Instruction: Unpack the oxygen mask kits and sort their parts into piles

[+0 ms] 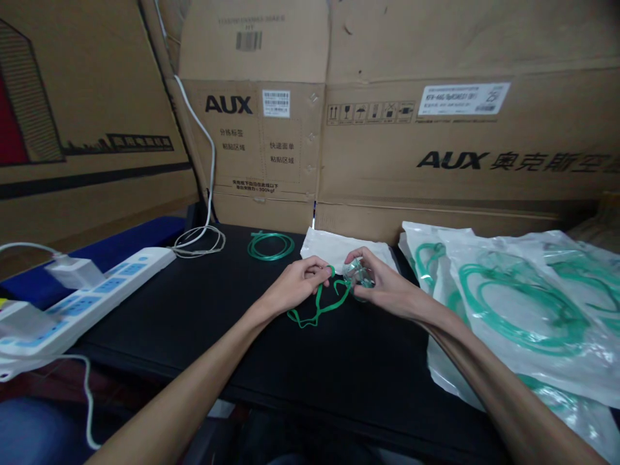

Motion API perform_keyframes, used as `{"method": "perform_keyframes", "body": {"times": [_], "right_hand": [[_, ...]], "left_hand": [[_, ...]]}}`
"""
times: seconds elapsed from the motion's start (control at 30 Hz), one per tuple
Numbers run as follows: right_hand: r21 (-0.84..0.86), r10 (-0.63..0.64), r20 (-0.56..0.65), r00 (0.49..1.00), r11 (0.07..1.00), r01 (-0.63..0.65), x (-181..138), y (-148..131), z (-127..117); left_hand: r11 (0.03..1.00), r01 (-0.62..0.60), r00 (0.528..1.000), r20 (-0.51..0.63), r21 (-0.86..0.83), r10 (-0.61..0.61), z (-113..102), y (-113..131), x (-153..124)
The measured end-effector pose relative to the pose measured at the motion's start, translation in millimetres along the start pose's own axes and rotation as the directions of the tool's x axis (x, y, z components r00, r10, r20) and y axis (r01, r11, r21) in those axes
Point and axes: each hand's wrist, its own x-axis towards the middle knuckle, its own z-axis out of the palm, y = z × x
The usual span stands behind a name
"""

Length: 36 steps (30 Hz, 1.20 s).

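Note:
My right hand (380, 284) grips a clear, green-tinted plastic oxygen mask (357, 272) above the middle of the black table. A thin green elastic strap (317, 316) loops down from the mask and runs across to my left hand (300, 282). The fingers of my left hand are pinched on the strap, and a bit of it shows beyond the fingertips. Behind my hands lies a flat white pouch (334, 248). A coil of green tubing (270, 247) rests on the table to the left of the pouch.
Several clear-and-white packets (523, 310) with green tubing inside are piled on the right. A white power strip (121, 284) with plugged-in adapters lies at the left, near a white cable (210, 174). Large cardboard boxes (368, 174) stand along the back of the black table (217, 310).

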Motion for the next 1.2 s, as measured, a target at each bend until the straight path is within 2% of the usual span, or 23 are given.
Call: {"method": "perform_keyframes", "body": {"times": [0.17, 0.33, 0.73, 1.2], "right_hand": [[-0.128, 0.01, -0.036, 0.999, 0.992, -0.014, -0.5, -3.9, 6.4], [-0.19, -0.029, -0.039, 0.999, 0.982, 0.021, -1.3, -8.1, 13.7], [-0.204, -0.099, -0.032, 0.995, 0.975, 0.09, -2.0, -8.5, 12.8], [-0.382, -0.1, -0.165, 0.981, 0.924, 0.03, 1.2, -0.2, 15.9]], "left_hand": [[1.0, -0.002, 0.999, 0.033, -0.025, 0.003, 3.0, 3.3, -3.9], [0.997, 0.027, 0.996, 0.084, 0.075, -0.033, 7.0, 5.6, -6.6], [0.988, 0.035, 0.991, 0.125, 0.151, -0.055, 5.5, 7.5, -7.7], [0.999, -0.014, 0.969, 0.249, 0.05, 0.001, 4.3, 19.2, -10.0]]}}
